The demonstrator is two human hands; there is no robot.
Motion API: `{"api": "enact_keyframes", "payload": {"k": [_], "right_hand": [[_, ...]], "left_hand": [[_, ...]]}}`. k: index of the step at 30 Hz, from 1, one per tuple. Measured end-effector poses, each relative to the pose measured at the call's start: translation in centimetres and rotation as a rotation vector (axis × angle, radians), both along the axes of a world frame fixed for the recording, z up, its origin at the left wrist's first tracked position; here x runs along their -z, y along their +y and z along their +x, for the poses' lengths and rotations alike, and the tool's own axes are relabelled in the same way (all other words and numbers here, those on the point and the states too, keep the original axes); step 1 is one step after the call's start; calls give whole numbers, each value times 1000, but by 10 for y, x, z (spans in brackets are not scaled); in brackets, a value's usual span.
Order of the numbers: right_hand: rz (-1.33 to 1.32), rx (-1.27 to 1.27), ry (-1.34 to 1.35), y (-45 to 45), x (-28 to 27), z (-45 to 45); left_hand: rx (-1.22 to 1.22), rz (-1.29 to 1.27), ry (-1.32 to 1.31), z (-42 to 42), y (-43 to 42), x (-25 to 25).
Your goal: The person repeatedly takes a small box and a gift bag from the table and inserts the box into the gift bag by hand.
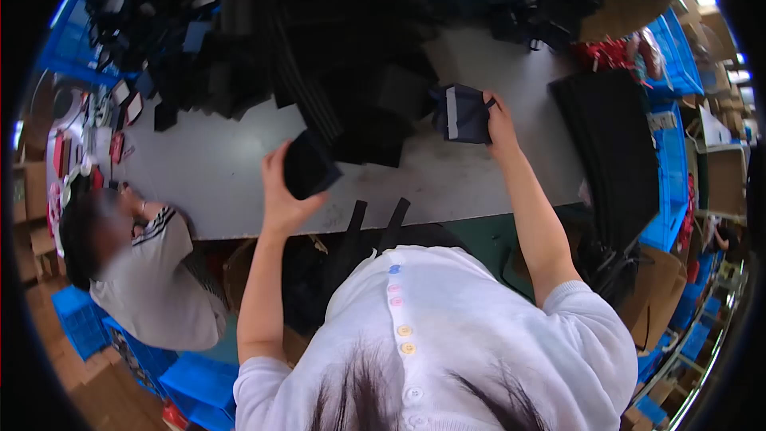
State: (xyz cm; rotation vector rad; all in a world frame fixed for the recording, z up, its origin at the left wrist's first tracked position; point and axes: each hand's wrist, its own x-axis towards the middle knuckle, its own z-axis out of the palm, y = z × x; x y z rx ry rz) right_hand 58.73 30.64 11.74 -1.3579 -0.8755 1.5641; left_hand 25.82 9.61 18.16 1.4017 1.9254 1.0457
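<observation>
My left hand (287, 197) grips a small black box (309, 164), thumb on its near side and fingers along the left side. Off to the right, my right hand (500, 126) pinches the right edge of a dark navy box (469, 116) that has a pale strip down one side. Both boxes are over the grey table (231, 191), apart from each other. Beyond and between them lies a pile of black flat pieces (375, 104), several in long stacked rows. Whether the boxes are open on top is too dark to tell.
Dark boxes (159, 40) are heaped at the far left. A tall black stack (610, 152) stands at the right table edge, beside blue crates (670, 175). Another person (152, 271) sits at the left corner, near red and white items. More blue crates (199, 387) are on the floor.
</observation>
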Motion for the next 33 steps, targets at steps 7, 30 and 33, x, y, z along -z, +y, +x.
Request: {"api": "enact_keyframes", "payload": {"k": [7, 30, 33], "right_hand": [[210, -429, -125, -43, -70, -70], [749, -136, -757, 128, 6, 3], [612, 268, -1365, 260, 2, 86]], "left_hand": [[145, 142, -4, 64, 20, -56], [-153, -420, 389, -13, -141, -8], [-324, -508, 495, -6, -181, -9]]}}
